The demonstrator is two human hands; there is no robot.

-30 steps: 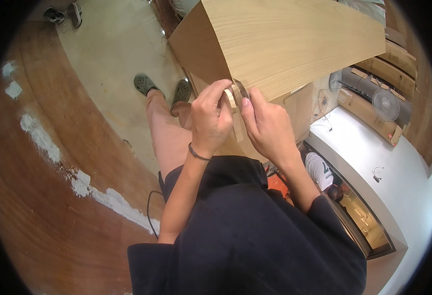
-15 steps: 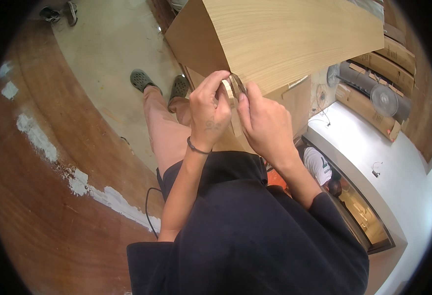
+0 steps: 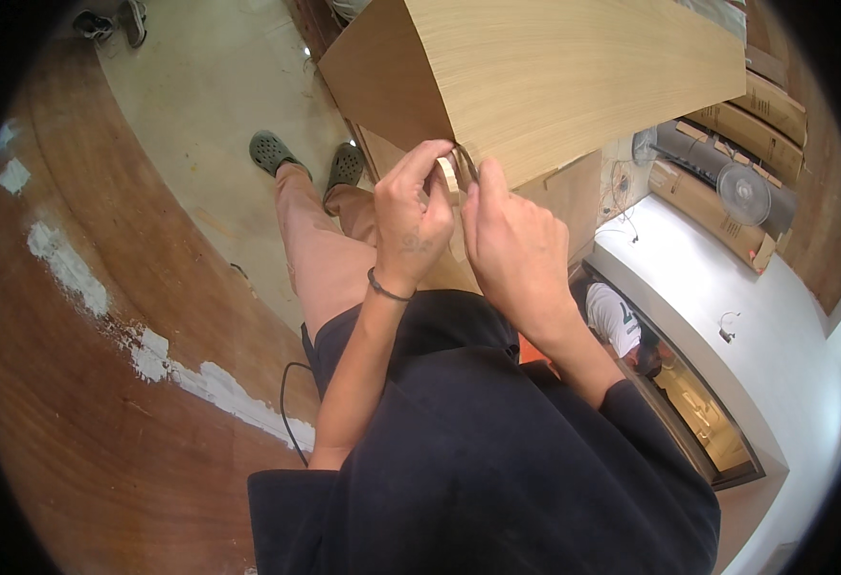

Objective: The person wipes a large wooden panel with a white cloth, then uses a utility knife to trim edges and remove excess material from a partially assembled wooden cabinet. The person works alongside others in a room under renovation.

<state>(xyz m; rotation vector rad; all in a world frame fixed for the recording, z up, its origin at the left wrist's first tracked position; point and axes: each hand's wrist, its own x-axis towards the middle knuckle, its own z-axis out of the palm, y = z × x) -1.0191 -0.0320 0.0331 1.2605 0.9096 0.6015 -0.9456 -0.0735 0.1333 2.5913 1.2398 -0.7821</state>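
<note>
My left hand [image 3: 414, 218], with a dark band at its wrist, is closed in a pinch at the lower corner of a light wood-grain box-like piece [image 3: 574, 81]. A short pale curled strip [image 3: 448, 174] shows between its fingers. Close beside it, my right hand [image 3: 519, 240] is closed around a thin, dark, curved tool [image 3: 467, 163], whose tip lies at the same corner. The exact kind of tool cannot be made out, as my fingers cover most of it.
Left is a brown wooden surface [image 3: 85, 402] with white filler patches. Long cardboard boxes [image 3: 708, 211] and a clear round fan-like object [image 3: 744, 194] stand at right, above a white ledge [image 3: 689, 259]. Below it, another person [image 3: 612, 321] bends. Green clogs [image 3: 269, 151] are on the floor.
The dark tool has turned slightly and shows narrower, its tip still at the box's corner. Both hands keep their grip. The other person has shifted a little.
</note>
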